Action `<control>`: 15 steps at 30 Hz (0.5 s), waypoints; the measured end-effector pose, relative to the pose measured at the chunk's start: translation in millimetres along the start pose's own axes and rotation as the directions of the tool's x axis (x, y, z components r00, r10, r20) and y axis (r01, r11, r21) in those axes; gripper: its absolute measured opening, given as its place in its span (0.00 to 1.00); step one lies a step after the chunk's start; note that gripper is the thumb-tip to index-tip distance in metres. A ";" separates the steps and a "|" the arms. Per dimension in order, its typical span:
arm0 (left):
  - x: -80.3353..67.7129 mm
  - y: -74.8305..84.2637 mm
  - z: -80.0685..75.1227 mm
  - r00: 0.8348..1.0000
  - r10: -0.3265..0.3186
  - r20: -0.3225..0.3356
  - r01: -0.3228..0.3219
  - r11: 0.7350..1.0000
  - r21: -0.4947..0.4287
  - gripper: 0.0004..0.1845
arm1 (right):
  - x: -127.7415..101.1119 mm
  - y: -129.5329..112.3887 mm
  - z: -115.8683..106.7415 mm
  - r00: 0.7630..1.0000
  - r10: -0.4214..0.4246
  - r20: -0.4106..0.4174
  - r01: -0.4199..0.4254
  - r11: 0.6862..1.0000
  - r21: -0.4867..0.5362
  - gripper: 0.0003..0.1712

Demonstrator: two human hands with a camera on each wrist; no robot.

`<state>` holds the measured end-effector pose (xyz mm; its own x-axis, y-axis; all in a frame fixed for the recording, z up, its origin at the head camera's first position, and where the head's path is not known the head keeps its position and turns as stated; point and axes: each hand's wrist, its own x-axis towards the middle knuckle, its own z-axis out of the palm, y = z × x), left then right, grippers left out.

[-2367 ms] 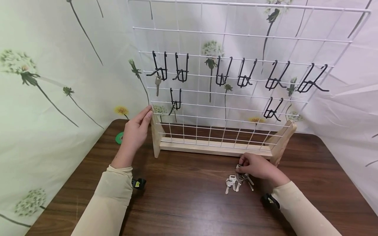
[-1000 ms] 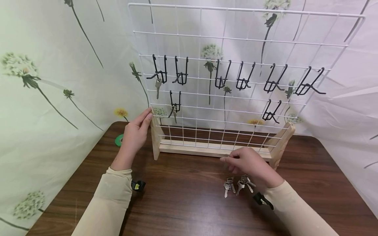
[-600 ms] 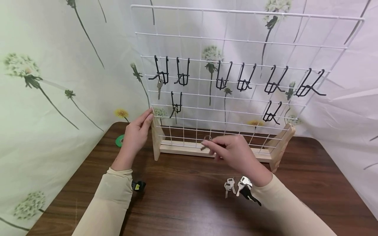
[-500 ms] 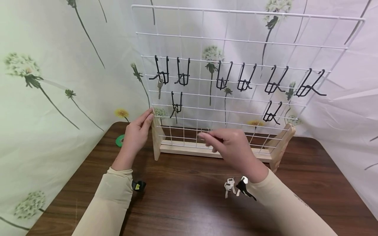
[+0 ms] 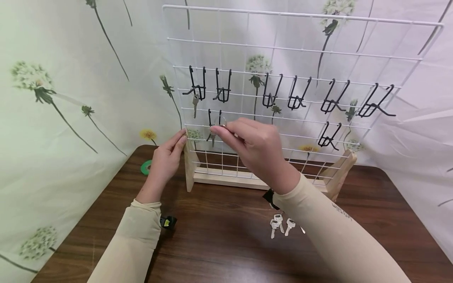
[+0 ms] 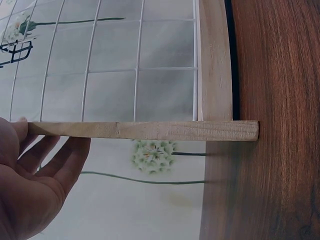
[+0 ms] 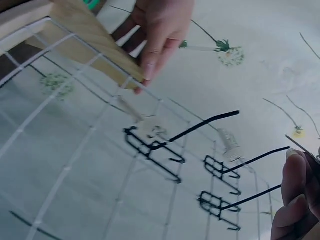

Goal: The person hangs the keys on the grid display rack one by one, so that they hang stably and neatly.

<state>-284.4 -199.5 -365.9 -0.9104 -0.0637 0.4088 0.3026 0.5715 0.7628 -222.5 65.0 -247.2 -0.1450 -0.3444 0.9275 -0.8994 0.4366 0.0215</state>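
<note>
My left hand (image 5: 164, 161) grips the top of the wooden side support (image 5: 190, 173) of a white wire grid rack; the left wrist view shows fingers and thumb on either side of the wood. My right hand (image 5: 258, 147) pinches a key on a thin ring (image 5: 223, 125), mostly hidden by the fingers, in front of the lower left black hook (image 5: 209, 118). A key (image 5: 213, 139) hangs from that hook, and another key (image 5: 195, 105) from the upper left hook (image 5: 198, 88). In the right wrist view, thin metal (image 7: 298, 145) sticks out past the fingertips.
Several loose keys (image 5: 274, 228) lie on the brown wooden table (image 5: 219, 243), partly under the right forearm. More black hooks (image 5: 329, 104) line the grid to the right. A green tape roll (image 5: 145, 168) is behind the left hand. Flower-patterned cloth (image 5: 63, 133) hangs behind.
My right hand has picked a key from the pile on the table and carried it up and left to the lower left hook. The left hand keeps its hold on the support.
</note>
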 end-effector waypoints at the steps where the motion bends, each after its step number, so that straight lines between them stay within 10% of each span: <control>1: 0.2 0.2 0.0 1.000 -0.001 -0.001 0.001 1.000 0.000 0.27 | 4.8 -0.7 1.3 1.000 -0.004 0.000 0.004 1.000 -0.002 0.13; 15: 0.1 0.9 0.2 1.000 0.001 -0.005 -0.001 1.000 -0.002 0.26 | 24.5 16.1 15.2 0.968 0.227 0.104 -0.213 0.968 -0.134 0.19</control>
<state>-284.3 -198.8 -365.3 -0.9088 -0.0669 0.4119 0.3040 0.5698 0.7635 -246.8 51.0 -229.8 -0.3876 -0.3209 0.8642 -0.7845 0.6071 -0.1264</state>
